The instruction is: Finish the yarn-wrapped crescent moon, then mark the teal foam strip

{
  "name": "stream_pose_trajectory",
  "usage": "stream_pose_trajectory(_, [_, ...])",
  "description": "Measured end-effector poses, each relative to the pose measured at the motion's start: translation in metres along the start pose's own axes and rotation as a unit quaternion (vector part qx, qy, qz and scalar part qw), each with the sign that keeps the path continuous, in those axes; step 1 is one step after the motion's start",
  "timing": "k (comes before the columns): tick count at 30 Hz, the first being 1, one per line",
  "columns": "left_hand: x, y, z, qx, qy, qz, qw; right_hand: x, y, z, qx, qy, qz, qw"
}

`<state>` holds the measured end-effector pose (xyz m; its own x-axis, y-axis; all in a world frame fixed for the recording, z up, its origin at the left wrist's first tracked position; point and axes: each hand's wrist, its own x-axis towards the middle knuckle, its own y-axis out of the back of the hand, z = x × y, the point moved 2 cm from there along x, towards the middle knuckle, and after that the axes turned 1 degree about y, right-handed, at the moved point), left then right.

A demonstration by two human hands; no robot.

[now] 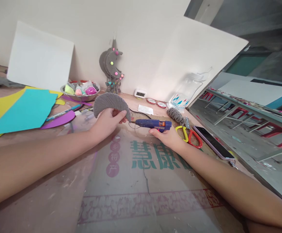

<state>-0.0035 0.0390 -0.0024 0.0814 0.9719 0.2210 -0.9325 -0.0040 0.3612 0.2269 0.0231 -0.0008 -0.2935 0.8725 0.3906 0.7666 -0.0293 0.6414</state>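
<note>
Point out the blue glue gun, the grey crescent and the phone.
Blue glue gun (150, 123): head view, on the middle of its body.
Grey crescent (112, 101): head view, on its ridged face.
Phone (213, 142): head view, on its dark screen.

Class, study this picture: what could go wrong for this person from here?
First, the left hand's fingers grip the grey crescent close to the nozzle of the glue gun in the right hand; if the nozzle is hot, a small slip might burn them.
Second, the phone lies near the table's right edge, beside the right forearm, so an outward swing could knock it off.
</note>
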Motion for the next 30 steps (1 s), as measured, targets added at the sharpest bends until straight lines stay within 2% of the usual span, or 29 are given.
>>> stream_pose_trajectory(16, [0.002, -0.001, -0.001, -0.018, -0.007, -0.001, 1.000, 0.000, 0.000, 0.003, -0.019, 0.013, 0.005, 1.000])
stream_pose_trajectory(24, [0.000, -0.001, 0.001, -0.015, 0.002, -0.002, 1.000, 0.002, 0.001, 0.001, 0.003, -0.022, 0.000, 1.000])
stream_pose_trajectory(30, [0.001, -0.001, -0.001, -0.005, -0.001, -0.004, 1.000, 0.009, 0.016, -0.012, 0.070, -0.002, 0.079, 0.994])
